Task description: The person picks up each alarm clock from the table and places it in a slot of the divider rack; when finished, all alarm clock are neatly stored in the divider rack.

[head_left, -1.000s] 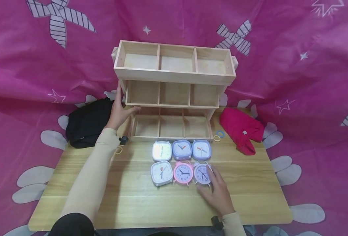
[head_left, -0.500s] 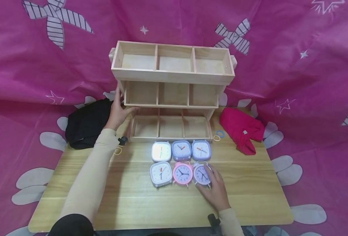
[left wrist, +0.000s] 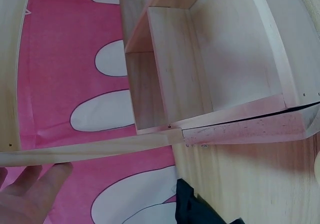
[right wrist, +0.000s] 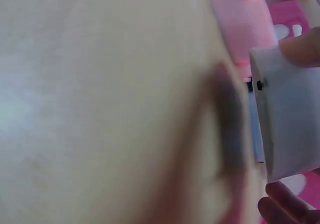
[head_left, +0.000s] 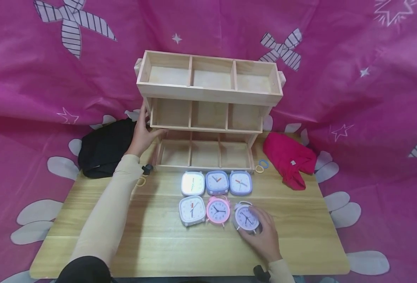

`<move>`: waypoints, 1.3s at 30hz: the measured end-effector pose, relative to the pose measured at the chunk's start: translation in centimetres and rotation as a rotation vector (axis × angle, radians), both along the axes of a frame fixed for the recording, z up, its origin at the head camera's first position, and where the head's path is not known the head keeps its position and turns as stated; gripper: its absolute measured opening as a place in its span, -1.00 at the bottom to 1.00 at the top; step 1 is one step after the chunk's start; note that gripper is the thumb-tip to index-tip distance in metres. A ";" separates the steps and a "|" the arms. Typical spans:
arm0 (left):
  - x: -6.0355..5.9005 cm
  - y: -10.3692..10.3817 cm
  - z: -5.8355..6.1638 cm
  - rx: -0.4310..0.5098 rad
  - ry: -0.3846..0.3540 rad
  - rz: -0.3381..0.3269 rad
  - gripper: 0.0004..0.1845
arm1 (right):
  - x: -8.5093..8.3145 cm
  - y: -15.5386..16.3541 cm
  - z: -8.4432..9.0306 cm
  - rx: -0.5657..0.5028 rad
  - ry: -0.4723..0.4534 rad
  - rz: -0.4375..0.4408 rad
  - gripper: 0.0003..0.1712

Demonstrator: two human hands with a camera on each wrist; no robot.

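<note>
One clock [head_left: 246, 217] in right hand [head_left: 265, 237] | left hand [head_left: 141, 138] on rack [head_left: 208, 94]

Extends the cream-sleeved left arm [head_left: 103, 214] far forward, with black fabric [head_left: 85, 270] nearest the body. Holds the bare left hand [head_left: 139, 138] with index finger pointing ahead and thumb spread inward; lines up fingertips [left wrist: 61, 170] side by side. Reaches less far with the cream-sleeved right arm [head_left: 280, 271]. Angles the bare right hand [head_left: 267, 237] forward and leftward, thumb and fingers bent in a grip.
</note>
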State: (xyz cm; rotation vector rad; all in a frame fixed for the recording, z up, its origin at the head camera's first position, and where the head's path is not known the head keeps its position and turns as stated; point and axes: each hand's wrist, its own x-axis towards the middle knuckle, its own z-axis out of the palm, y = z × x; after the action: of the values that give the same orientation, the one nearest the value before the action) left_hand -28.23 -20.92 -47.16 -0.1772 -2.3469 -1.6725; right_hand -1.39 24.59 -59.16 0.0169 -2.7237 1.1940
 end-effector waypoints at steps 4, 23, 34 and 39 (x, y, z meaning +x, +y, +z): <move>-0.2 -0.2 -0.2 0.002 0.005 0.000 0.41 | -0.7 0.1 2.0 -0.043 0.081 -0.020 -0.04; -0.2 -0.1 -0.3 -0.025 0.020 -0.007 0.40 | -15.6 -4.0 7.0 -0.123 0.219 -0.056 -0.38; -0.1 -0.3 -0.1 -0.029 -0.008 -0.027 0.38 | -20.9 -6.1 4.9 0.022 0.062 -0.070 -0.40; 0.2 -0.4 0.1 -0.038 -0.017 -0.026 0.38 | -22.2 -6.4 4.1 0.081 0.039 -0.094 -0.38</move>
State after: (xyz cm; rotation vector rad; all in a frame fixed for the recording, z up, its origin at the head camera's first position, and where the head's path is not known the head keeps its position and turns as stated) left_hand -28.03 -21.30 -47.10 -0.2022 -2.3998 -1.6489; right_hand -23.57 18.18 -55.02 -0.0761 -2.7041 1.0474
